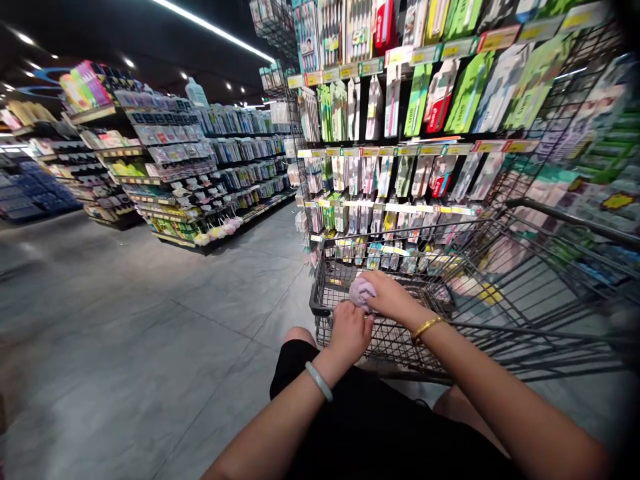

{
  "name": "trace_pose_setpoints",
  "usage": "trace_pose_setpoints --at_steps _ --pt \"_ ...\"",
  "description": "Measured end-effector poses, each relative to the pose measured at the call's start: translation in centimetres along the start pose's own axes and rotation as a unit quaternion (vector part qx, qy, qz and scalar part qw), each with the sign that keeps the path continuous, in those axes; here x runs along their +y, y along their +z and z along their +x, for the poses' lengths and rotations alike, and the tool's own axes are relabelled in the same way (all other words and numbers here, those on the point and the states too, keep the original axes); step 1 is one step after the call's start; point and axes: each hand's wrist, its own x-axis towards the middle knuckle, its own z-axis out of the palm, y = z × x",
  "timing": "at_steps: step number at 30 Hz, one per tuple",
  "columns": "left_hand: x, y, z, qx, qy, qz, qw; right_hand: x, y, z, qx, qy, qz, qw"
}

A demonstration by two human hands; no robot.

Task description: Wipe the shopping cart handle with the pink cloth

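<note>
A crumpled light purple cloth (361,292) is bunched in my right hand (387,293), over the near top edge of a dark wire shopping cart (315,293). My right fingers are closed round the cloth, and part of it is hidden behind them. Just left of and below it, my left hand (350,328) is curled over the cart's near rim. Its knuckles almost meet the cloth; whether they touch it I cannot tell. The cart stands sideways in front of my knees, its push handle (570,220) off to the right.
Behind the cart rises a wire display rack with several rows of packaged goods (420,100) and price strips (390,152). More stocked shelves (170,153) stand at the left across the grey floor (200,320). Colourful packages (600,147) hang blurred at the far right.
</note>
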Motion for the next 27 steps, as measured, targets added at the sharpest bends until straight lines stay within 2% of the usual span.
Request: trace_pose_setpoints --at_steps 2,4,5,7,8,9,10,12,14,16,18,19,22,24,26,27 --pt "-1.3 -1.2 -1.5 0.029 0.054 -0.121 0.991 -1.0 1.0 1.9 0.008 -0.054 0.026 0.998" --pt "-3.0 -2.7 -2.8 0.103 0.068 -0.199 0.972 -2.3 2.2 3.5 0.003 -0.105 0.039 0.994" --pt "-4.0 -3.3 -3.2 0.174 0.046 -0.201 0.963 -3.1 2.9 4.2 -0.004 -0.135 0.038 0.99" --pt "-6.1 -3.9 -3.3 0.308 -0.054 -0.179 0.933 -4.6 4.3 5.4 -0.028 -0.215 0.018 0.976" --pt "-7.2 -3.8 -3.0 0.351 -0.106 -0.172 0.914 -5.3 5.1 6.2 -0.041 -0.257 0.0 0.966" --pt "-8.3 -3.6 -2.4 0.37 -0.151 -0.177 0.899 -5.7 5.7 7.2 -0.052 -0.292 -0.02 0.955" --pt "-9.3 -3.1 -1.7 0.372 -0.184 -0.192 0.889 -5.8 6.3 8.4 -0.06 -0.318 -0.04 0.945" --pt "-11.1 -1.9 0.0 0.354 -0.211 -0.239 0.879 -5.1 7.2 11.5 -0.063 -0.331 -0.072 0.939" --pt "-12.3 -0.8 1.4 0.329 -0.216 -0.275 0.877 -3.6 7.8 15.2 -0.053 -0.29 -0.09 0.951" --pt "-13.0 0.1 2.4 0.29 -0.239 -0.288 0.881 -1.9 8.3 18.2 -0.032 -0.213 -0.102 0.971" --pt "-13.5 1.0 2.9 0.224 -0.287 -0.309 0.879 -1.1 8.7 19.6 -0.025 -0.159 -0.107 0.981" --pt "-13.7 1.5 3.0 0.19 -0.309 -0.333 0.87 -1.0 8.9 19.5 -0.032 -0.161 -0.105 0.981" --pt "-14.1 3.0 3.1 0.112 -0.332 -0.463 0.814 -1.2 9.3 17.6 -0.066 -0.237 -0.082 0.966" --pt "-14.2 3.8 3.1 0.102 -0.337 -0.549 0.758 -0.9 9.6 16.7 -0.061 -0.257 -0.055 0.963" --pt "-14.2 4.1 3.2 0.107 -0.356 -0.612 0.698 0.4 10.4 17.3 -0.014 -0.213 -0.011 0.977" --pt "-14.1 4.0 3.3 0.11 -0.369 -0.635 0.669 1.4 11.2 18.1 0.024 -0.166 0.024 0.986"
